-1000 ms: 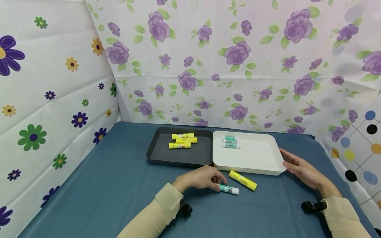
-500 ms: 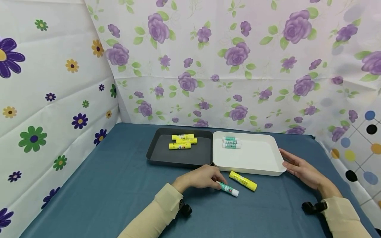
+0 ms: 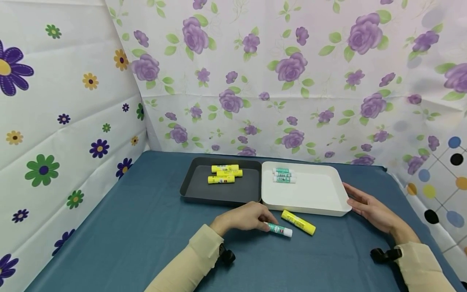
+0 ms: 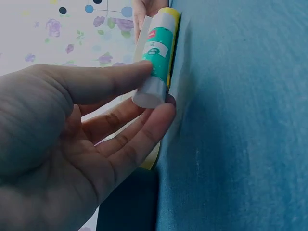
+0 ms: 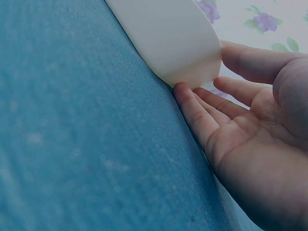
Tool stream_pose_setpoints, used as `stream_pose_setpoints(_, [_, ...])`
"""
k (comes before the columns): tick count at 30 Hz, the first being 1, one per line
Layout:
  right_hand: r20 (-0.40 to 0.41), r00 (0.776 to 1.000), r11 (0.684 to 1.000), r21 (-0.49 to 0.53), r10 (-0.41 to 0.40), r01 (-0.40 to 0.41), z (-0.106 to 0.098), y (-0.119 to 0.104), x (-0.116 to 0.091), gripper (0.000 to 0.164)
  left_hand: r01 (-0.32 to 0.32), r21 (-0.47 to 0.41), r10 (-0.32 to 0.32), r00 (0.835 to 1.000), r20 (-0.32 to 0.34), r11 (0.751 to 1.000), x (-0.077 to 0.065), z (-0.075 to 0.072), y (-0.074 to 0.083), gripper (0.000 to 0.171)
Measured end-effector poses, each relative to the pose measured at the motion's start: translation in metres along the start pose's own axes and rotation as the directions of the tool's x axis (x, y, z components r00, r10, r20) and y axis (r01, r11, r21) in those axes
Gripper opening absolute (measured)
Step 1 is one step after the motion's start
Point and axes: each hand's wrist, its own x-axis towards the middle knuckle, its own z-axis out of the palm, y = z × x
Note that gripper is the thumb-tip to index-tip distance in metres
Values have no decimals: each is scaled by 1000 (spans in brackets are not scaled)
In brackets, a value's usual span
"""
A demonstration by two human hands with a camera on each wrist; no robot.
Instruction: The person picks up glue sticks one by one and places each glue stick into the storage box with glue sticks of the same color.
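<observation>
In the head view my left hand (image 3: 248,217) pinches the near end of a green-and-white glue stick (image 3: 279,230) between thumb and fingers, low over the table. The left wrist view shows the thumb on top of this glue stick (image 4: 159,50) and fingertips below. Just to its right lies a yellow glue stick (image 3: 298,222). My right hand (image 3: 373,209) touches the right front corner of a white tray (image 3: 313,198). The right wrist view shows its fairly straight fingers (image 5: 197,113) against the tray wall (image 5: 192,67), not wrapped round it.
A dark grey tray (image 3: 204,194) stands left of the white one, edge to edge. Three yellow glue sticks (image 3: 221,179) lie in it. Several smaller green-and-white glue sticks (image 3: 284,179) lie in the white tray. A blue cloth (image 3: 146,211) covers the table; flowered curtains hang behind.
The white end of the held glue stick dipped toward me, then rose slightly again. The left hand barely shifts; the right hand stays at the white tray's corner.
</observation>
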Motion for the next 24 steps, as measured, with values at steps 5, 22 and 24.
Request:
stream_pose_setpoints(5, [0, 1000, 1000, -3, 2, -2, -1, 0, -1, 69, -22, -35, 20, 999, -37, 999, 0, -1, -1, 28])
stream_pose_setpoints(22, [22, 999, 1000, 2, -25, 25, -2, 2, 1, 68, 9, -57, -19, 983, -180, 998, 0, -34, 9, 28])
stream_pose_setpoints(24, [20, 1000, 1000, 6, -23, 22, -2, 2, 0, 69, 7, -66, -19, 982, -187, 998, 1, -37, 10, 29])
